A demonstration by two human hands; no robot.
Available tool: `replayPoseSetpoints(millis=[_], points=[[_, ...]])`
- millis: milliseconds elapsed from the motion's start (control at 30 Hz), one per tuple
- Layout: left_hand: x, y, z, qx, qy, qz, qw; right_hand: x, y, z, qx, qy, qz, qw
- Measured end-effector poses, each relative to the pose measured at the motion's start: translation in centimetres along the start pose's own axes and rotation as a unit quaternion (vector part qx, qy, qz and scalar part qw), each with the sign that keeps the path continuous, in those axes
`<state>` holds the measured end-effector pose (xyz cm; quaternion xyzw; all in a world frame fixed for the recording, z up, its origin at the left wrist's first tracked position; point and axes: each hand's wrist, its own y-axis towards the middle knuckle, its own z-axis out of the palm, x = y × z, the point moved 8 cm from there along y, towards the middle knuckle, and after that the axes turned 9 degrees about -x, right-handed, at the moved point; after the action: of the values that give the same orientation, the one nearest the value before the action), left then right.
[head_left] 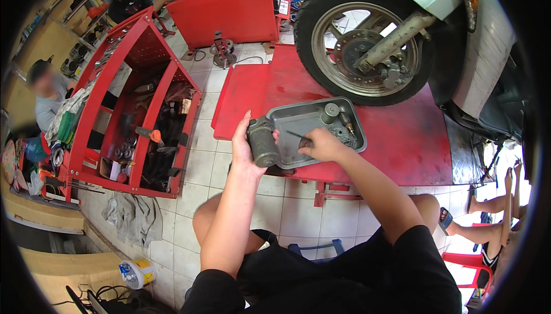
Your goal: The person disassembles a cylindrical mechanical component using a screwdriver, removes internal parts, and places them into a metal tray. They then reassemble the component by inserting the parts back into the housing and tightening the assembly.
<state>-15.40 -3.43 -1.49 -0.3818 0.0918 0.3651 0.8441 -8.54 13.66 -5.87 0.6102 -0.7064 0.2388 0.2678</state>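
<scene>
Left hand point(243, 149) wraps around a dark grey metal cylinder point(264, 145), held up by the left end of a grey tray point(295, 120) on the red table point(402, 142). Right hand point(323, 145), over the tray, pinches a thin dark rod point(294, 134); a smaller cylinder point(330, 114) stands inside.

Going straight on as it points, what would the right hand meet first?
The thin dark rod in the right hand would likely first meet the dark grey cylindrical metal part in the left hand; depth is unclear.
</scene>
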Motion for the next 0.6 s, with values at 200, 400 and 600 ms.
replayPoseSetpoints(millis=[200, 400, 600], points=[[3.8, -1.2, 1.9, 0.029, 0.024, -0.01, 0.999, 5.0, -6.3, -8.7, -0.122, 0.214, 0.026, 0.969], [9.2, -3.0, 3.3, -0.01, 0.052, -0.065, 0.996, 5.0, -9.4, -9.5, -0.185, 0.32, 0.105, 0.923], [10.9, -1.6, 3.1, -0.015, 0.05, -0.084, 0.995, 3.3, -8.8, -8.6, -0.204, 0.348, 0.102, 0.909]])
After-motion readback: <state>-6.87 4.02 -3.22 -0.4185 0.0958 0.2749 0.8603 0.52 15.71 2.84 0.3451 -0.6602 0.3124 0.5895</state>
